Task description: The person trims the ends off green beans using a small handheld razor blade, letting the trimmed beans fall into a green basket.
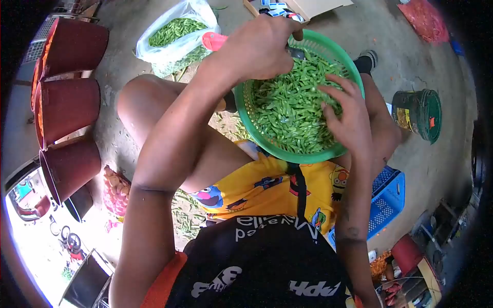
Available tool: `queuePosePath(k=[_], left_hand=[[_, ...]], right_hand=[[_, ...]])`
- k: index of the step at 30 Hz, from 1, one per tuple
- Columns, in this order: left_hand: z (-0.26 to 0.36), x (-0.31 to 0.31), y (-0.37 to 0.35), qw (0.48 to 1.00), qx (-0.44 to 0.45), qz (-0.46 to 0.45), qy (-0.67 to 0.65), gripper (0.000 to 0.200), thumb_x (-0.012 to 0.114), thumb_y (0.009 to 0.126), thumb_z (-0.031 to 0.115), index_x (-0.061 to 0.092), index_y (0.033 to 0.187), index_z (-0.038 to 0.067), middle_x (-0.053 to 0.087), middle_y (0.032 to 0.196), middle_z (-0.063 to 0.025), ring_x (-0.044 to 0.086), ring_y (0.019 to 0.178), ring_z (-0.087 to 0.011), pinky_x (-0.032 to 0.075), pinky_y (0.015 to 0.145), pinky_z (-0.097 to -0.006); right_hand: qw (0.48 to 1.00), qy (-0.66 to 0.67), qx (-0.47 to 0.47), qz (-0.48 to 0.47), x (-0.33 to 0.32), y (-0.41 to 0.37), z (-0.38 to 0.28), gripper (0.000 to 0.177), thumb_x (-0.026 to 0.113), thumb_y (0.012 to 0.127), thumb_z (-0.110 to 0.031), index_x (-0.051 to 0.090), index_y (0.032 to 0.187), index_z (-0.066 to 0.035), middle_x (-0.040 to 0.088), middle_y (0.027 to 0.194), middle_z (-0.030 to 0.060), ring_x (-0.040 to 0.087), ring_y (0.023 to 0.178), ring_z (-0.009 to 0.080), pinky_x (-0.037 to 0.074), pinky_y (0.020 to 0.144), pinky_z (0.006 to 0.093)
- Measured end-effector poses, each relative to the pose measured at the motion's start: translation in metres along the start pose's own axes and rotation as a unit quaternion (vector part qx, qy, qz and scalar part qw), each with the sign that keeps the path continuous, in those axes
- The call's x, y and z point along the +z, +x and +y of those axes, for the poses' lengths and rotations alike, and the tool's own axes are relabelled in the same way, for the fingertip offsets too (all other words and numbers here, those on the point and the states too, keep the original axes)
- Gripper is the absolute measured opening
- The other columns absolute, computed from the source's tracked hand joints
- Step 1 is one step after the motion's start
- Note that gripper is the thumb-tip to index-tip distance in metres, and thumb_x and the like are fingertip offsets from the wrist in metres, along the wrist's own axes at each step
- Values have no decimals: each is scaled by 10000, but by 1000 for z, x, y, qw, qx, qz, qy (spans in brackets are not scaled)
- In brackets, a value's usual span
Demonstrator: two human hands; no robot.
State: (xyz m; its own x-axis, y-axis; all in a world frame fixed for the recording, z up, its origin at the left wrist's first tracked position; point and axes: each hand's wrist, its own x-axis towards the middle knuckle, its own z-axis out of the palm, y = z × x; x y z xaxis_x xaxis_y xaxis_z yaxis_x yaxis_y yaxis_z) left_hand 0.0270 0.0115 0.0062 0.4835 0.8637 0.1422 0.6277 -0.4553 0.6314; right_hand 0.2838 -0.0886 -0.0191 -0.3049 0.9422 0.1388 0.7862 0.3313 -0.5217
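A green plastic basket [247, 123] rests on my lap, filled with short green pods [292, 110]. My left hand [272, 49] is closed above the basket's far left side. A small dark piece [295, 53] shows beside its fingers; what the hand grips is mostly hidden. Beyond that wrist a red rounded object [213, 41] sticks out, partly covered by my forearm. My right hand [346, 110] reaches into the basket from the right, fingers spread and touching the pods. Its palm appears free of anything held.
A clear plastic bag [203, 38] of similar green pods stands beyond my left knee. Dark red tubs [72, 110] line the left. A green bucket [418, 115] and a blue crate [387, 200] stand right. An open cardboard box [321, 7] lies ahead. Green scraps [185, 213] litter the floor.
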Motion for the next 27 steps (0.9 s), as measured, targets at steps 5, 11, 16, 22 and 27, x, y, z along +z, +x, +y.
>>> queuePosePath(k=[5, 11, 16, 22, 27], left_hand=[[4, 4, -2, 1000, -5, -12, 17, 418, 619, 812, 6, 732, 1215, 2, 721, 825, -201, 729, 778, -345, 578, 773, -451], [-8, 5, -6, 1000, -11, -6, -1, 419, 622, 809, 2, 730, 1213, -5, 708, 805, -195, 720, 760, -324, 569, 744, -442], [-5, -1, -6, 1000, -11, -2, -1, 415, 624, 809, 5, 731, 1210, -6, 707, 801, -189, 711, 742, -320, 566, 742, -437], [-1, 0, -2, 1000, 1, -1, -4, 411, 619, 811, 4, 731, 1206, -8, 705, 793, -188, 706, 732, -325, 566, 745, -438], [-4, 2, -2, 1000, -22, -1, -16, 415, 614, 808, 0, 731, 1206, -7, 703, 795, -190, 706, 735, -329, 565, 748, -445]], right_hand=[[997, -54, 11, -61, 43, 30, 33, 264, 740, 825, -26, 800, 1075, -84, 671, 1376, 95, 603, 1223, 382, 492, 1085, 482], [976, -140, 33, -162, 22, 33, 11, 219, 768, 806, -76, 800, 1023, -86, 721, 1265, 99, 647, 1154, 367, 524, 1045, 447], [974, 65, 16, -216, 23, 29, 20, 227, 741, 805, -64, 782, 1028, -78, 744, 1162, 139, 704, 1046, 399, 559, 984, 489], [979, -139, 98, -113, 40, 36, 28, 191, 722, 822, -67, 781, 1001, -46, 739, 1136, 195, 711, 1032, 426, 574, 938, 528], [974, -136, 78, -163, 22, 29, 17, 222, 720, 823, -69, 780, 1033, -29, 722, 1130, 237, 686, 1084, 427, 547, 981, 537]])
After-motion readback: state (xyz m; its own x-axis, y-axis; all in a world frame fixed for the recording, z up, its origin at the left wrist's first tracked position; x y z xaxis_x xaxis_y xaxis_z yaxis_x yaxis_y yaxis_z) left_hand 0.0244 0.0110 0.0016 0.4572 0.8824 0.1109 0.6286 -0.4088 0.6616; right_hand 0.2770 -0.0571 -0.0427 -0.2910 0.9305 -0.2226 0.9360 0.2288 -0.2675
